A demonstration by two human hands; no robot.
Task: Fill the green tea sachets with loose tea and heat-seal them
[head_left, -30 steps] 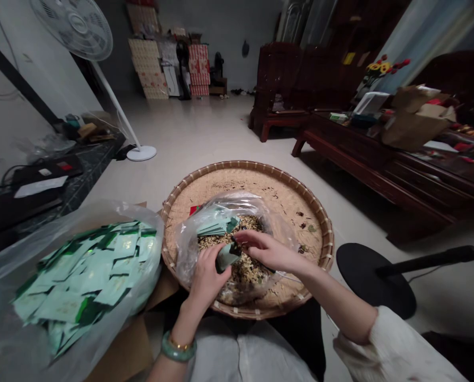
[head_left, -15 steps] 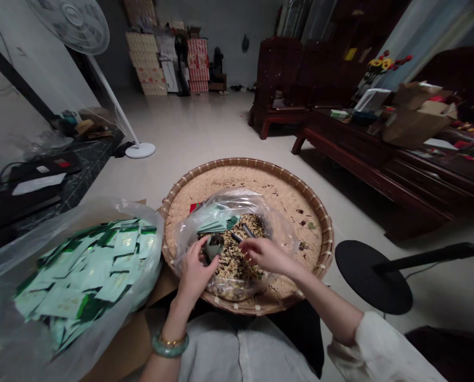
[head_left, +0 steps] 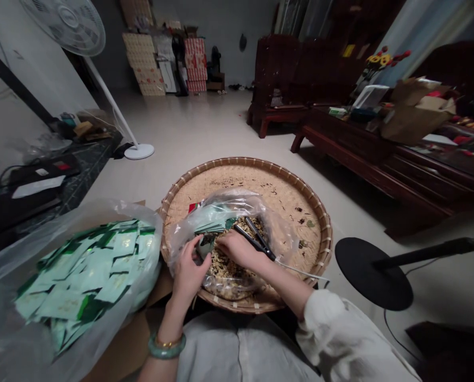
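Note:
My left hand (head_left: 190, 264) holds a small green packet (head_left: 206, 246) upright, its mouth open at the top. My right hand (head_left: 237, 247) is at the packet's right side, fingertips bunched together; whatever is between them is hidden. Below both hands, a clear plastic bag (head_left: 277, 233) holds a loose dried mix (head_left: 225, 269) of pale and dark bits. A stack of flat green packets (head_left: 211, 226) lies at the bag's far left. Beside my right wrist, a black hair straightener (head_left: 256, 237) with a pale cord rests on the mix.
The bag sits in a round woven tray (head_left: 243, 172) with scattered dark bits. On the left, a large plastic bag (head_left: 6, 276) holds many green packets (head_left: 89, 276). A white standing fan (head_left: 139, 152), a black stand base (head_left: 374, 273) and a dark wooden table (head_left: 380, 164) stand around.
My right hand has moved left to the packet, uncovering more of the hair straightener and its cord. My left hand still holds the packet.

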